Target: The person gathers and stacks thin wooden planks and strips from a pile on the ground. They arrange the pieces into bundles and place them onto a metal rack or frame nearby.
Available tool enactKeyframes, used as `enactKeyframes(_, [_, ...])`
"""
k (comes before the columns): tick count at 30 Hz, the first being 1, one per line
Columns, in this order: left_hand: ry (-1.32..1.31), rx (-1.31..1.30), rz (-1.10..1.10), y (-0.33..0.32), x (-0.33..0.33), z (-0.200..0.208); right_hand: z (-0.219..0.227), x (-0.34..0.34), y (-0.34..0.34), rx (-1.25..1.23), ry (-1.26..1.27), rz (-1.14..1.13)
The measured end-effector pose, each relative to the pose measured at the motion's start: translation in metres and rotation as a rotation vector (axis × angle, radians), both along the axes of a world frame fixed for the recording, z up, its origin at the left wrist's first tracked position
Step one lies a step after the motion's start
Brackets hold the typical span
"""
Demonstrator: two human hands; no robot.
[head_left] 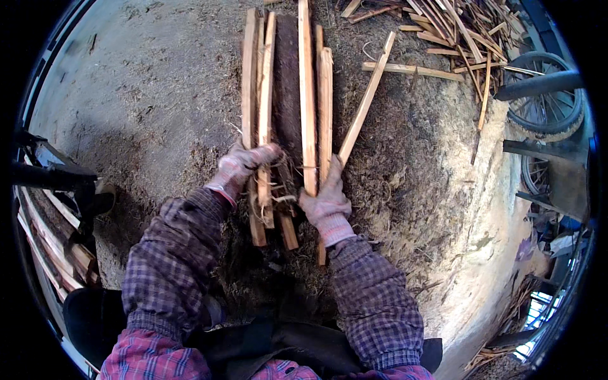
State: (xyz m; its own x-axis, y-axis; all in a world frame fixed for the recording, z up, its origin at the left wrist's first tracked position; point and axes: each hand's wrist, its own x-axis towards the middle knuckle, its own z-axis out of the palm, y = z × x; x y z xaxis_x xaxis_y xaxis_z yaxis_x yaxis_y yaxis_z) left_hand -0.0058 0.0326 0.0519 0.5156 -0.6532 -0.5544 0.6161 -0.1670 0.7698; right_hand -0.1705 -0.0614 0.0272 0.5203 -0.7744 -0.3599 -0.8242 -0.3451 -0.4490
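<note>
Both of my hands wear dirty pale work gloves. My left hand [239, 166] is closed round the left-hand group of long, pale wooden strips [248, 82], its fingers lying across them. On the other side, my right hand [328, 199] grips more wooden strips [307, 95] near their lower part. From that hand a single thin strip [368, 98] slants up to the right, apart from the others. Between the two groups runs a dark, bark-covered slab [289, 82]. Shreds of bark or fibre hang by my left hand. My palms and inner fingers are hidden.
A loose heap of wooden strips [456, 31] lies at the far right, with one strip [411, 71] lying crosswise in front. Spoked wheels [544, 95] stand at the right edge. More timber [54, 234] is stacked at the left. Sawdust and debris cover the ground [158, 82].
</note>
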Motion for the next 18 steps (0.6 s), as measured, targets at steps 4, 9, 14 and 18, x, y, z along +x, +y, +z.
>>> enactKeyframes(4, [0.129,0.053,0.096,0.003,-0.016,-0.026,0.034,-0.011,0.004,0.121,0.176,0.022])
enactKeyframes(9, [0.04,0.259,0.018,0.014,-0.006,-0.041,0.078,0.014,-0.028,0.288,0.544,0.367])
enactKeyframes(14, [0.09,0.235,0.066,0.007,-0.015,-0.024,0.083,0.026,-0.072,-0.1,0.272,-0.086])
enactKeyframes(18, [0.213,0.028,0.194,0.008,-0.02,-0.026,0.024,0.052,-0.032,-0.065,0.335,-0.069])
